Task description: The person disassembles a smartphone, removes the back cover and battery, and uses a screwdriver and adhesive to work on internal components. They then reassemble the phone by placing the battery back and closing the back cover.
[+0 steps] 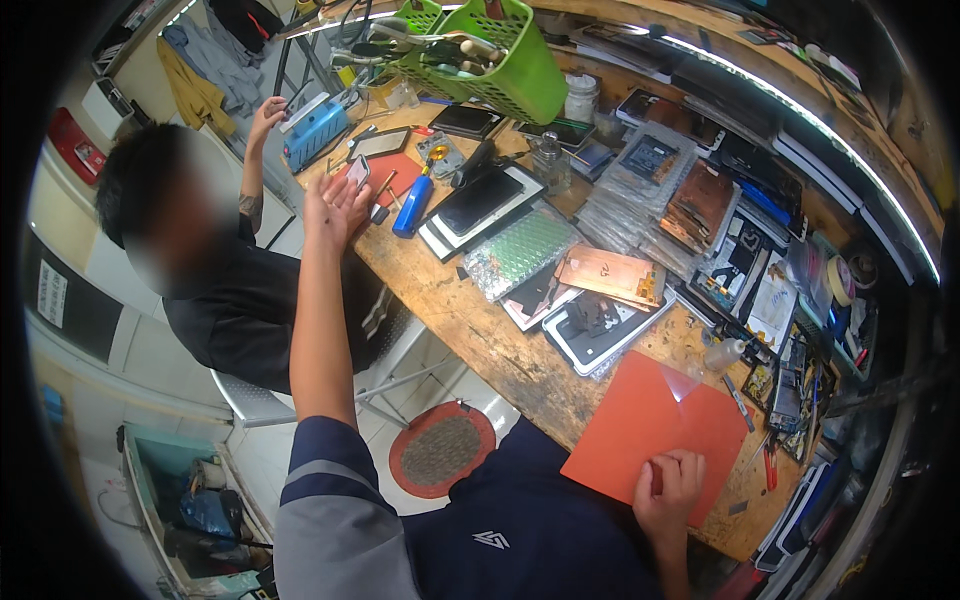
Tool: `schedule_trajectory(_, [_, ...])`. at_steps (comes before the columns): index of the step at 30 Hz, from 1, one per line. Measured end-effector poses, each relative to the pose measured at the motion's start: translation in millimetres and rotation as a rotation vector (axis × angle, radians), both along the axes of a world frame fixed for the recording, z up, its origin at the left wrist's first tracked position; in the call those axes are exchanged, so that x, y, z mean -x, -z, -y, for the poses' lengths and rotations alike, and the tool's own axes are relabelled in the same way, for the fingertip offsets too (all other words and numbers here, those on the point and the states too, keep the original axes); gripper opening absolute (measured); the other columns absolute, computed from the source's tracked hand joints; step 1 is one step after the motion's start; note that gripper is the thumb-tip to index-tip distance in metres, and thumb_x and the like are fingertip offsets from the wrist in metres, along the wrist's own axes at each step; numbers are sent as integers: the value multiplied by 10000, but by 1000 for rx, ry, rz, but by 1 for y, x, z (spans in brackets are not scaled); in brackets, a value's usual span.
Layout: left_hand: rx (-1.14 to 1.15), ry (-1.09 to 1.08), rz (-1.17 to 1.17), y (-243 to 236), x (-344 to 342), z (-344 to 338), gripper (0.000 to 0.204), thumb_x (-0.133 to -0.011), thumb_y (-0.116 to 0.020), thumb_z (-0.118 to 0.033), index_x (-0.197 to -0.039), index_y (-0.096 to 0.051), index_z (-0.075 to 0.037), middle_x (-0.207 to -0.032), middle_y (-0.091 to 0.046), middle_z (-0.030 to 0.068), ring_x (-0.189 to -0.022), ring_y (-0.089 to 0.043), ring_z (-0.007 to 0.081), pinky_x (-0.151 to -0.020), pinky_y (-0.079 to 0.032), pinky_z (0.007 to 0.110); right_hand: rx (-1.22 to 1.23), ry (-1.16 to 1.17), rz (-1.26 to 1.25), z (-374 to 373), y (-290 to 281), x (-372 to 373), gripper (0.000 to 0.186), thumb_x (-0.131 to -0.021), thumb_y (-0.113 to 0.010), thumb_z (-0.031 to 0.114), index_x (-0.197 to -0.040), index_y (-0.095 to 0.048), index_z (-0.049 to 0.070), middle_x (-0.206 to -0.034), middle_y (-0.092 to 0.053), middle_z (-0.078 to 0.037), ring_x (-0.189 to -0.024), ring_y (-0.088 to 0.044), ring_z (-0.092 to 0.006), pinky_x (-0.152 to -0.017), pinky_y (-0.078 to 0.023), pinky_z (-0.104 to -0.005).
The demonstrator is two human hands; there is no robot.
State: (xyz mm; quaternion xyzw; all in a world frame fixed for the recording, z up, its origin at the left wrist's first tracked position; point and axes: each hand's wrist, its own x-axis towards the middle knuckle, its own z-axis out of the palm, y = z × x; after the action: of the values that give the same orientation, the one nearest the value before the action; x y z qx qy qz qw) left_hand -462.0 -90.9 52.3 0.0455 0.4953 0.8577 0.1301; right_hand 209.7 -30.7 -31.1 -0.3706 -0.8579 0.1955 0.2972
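Observation:
My left arm reaches far out toward the table's left edge. At its end my left hand (pixel 338 205) is closed round a small flat light-coloured piece (pixel 358 170); its kind is too small to tell. Beside that hand lie an orange-red mat (pixel 398 172) and a blue-handled tool (pixel 411 208) with a yellow round end. Nearer to me, my right hand (pixel 670 492) rests on a larger orange mat (pixel 622 425) at the table's front edge. Its fingers are loosely bent, the thumb is apart from them, and nothing shows in its grasp. A small clear sheet (pixel 683 384) lies on this mat.
A co-worker in black sits at the left, one hand (pixel 268 117) raised by a blue box (pixel 315 132). Tablet parts, bubble-wrapped panels (pixel 520 250) and a copper-coloured plate (pixel 610 275) cover the wooden table (pixel 450 318). Green baskets (pixel 515 60) of tools hang above. A small bottle (pixel 724 353) stands right.

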Motion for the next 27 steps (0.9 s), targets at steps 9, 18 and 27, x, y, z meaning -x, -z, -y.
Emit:
schedule_trajectory(9, [-273,437,-656,1,146,29,124,-1073,-484,-125,-1124,-559,-41,-1015,-539,132,-999,-615,324,-1082,-543,642,-94,52,75,1,0,9,181,-830,-767,30,-972,-655,42,-1006,-602,-173,-928,-586,-393,-805,-463,-502])
schedule_trajectory(18, [-121,336,-113,25,-34,8,584,-1106,-508,-148,-1628,-365,70,-1612,-502,270,-1541,-457,400,-1328,-294,607,-68,68,25,-4,-5,9,212,-840,-827,114,-991,-685,70,-1034,-635,-109,-953,-626,-341,-824,-485,-465])
schedule_trajectory(27, [-355,1138,315,76,-479,-15,658,-1091,-585,-539,-1547,-410,-98,-1410,-579,203,-1278,-594,350,-1115,-492,526,-243,-143,-314,-2,-35,35,510,-900,-816,105,-1373,-655,5,-1241,-672,-180,-1021,-676,-350,-912,-565,-456])
